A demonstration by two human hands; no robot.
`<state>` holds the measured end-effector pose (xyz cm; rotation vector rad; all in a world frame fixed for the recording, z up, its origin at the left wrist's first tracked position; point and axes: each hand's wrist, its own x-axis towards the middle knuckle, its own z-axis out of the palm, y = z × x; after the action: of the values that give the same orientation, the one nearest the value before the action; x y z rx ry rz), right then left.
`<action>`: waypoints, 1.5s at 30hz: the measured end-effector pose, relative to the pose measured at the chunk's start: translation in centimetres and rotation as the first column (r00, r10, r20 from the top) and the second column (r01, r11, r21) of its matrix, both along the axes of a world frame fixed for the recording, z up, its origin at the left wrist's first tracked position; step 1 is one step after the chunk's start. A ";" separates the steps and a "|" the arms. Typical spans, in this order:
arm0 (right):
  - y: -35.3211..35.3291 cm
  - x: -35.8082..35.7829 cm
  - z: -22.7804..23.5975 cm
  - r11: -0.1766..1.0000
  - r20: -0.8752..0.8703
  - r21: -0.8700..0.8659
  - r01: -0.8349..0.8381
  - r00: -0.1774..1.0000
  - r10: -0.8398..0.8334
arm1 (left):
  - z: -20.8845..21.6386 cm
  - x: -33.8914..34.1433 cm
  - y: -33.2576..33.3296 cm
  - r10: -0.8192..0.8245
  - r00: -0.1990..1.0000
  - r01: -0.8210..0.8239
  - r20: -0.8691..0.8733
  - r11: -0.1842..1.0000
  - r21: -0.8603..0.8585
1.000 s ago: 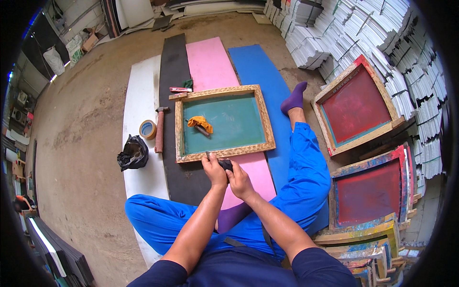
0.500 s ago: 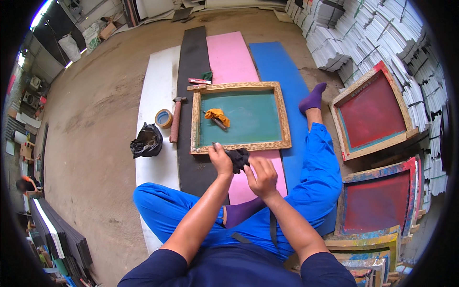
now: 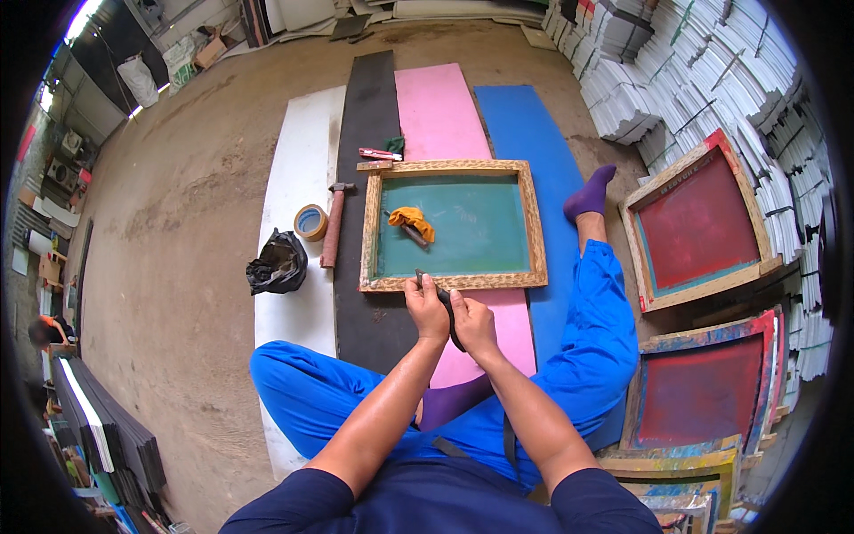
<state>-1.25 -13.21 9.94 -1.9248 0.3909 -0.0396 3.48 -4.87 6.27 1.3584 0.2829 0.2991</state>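
Note:
Between my two hands is a black cloth [image 3: 453, 327], drawn into a narrow strip that hangs down. My left hand [image 3: 429, 313] is closed on it, and a thin dark tip of something sticks up past the thumb. Beside it my right hand [image 3: 474, 322] grips the cloth too. Just beyond my hands lies a wooden screen frame [image 3: 537, 224] with green mesh [image 3: 471, 214]. On that mesh sits an orange cloth [image 3: 413, 220] over a dark-handled tool [image 3: 414, 235]. Most of what my fingers hold is hidden.
Left of the frame are a hammer [image 3: 333, 227], a tape roll [image 3: 310, 222] and a black plastic bag [image 3: 277, 263]. A red cutter [image 3: 381, 154] lies behind its corner. Red-meshed screens [image 3: 698, 222] lean at right by stacked white sheets [image 3: 694, 80]. My legs flank the boards.
My right hand has closed in beside my left, its spread fingers now gripping the cloth. The bunched cloth has become a narrow strip. The view has shifted slightly.

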 end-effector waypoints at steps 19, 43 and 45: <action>-1.1 6.8 -0.6 0.997 0.316 -0.069 -0.042 0.947 0.062 | -1.0 7.6 8.4 0.247 0.938 -0.276 -0.244 0.957 -0.094; -5.0 0.3 -2.5 0.880 -0.043 -0.336 -0.335 0.939 0.341 | -0.4 -0.9 0.2 -0.361 0.888 0.362 -0.285 0.931 -0.050; -6.5 -0.5 -3.1 0.917 -0.097 -0.246 -0.313 0.950 0.298 | -0.4 -1.4 -0.5 -0.396 0.868 0.424 -0.301 0.905 0.033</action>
<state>-1.70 -19.75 6.82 -2.2309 0.1209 0.1791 2.10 -5.35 5.86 1.5225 0.2131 -0.2498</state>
